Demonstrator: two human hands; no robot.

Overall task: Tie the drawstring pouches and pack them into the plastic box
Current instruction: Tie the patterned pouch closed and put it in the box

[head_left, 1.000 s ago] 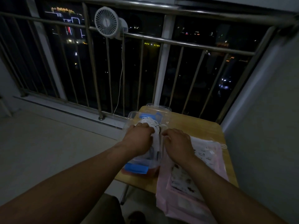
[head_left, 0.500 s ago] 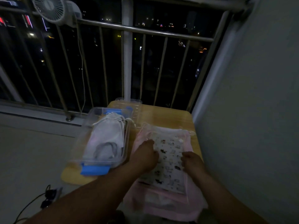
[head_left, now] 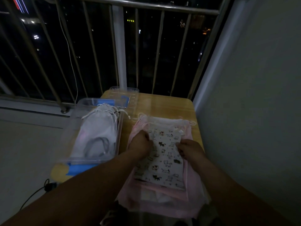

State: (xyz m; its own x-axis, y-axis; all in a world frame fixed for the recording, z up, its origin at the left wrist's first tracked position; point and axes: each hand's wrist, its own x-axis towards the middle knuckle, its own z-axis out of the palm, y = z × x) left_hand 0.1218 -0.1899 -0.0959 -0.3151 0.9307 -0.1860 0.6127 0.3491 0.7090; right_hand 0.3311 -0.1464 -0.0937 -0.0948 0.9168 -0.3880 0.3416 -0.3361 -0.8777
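Head | left hand (head_left: 140,144), right hand (head_left: 190,149): fingers pinch flat cat-print cloth pouch (head_left: 164,163) | clear plastic box (head_left: 119,131) beside

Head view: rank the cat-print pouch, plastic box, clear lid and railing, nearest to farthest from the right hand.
1. cat-print pouch, held by the right hand.
2. plastic box, to the left.
3. clear lid, at the table's far edge.
4. railing, beyond the table.

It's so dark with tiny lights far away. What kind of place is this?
Probably a high-up apartment balcony at night: a metal railing runs across, city lights glow beyond it, and a small wooden table stands against the wall.
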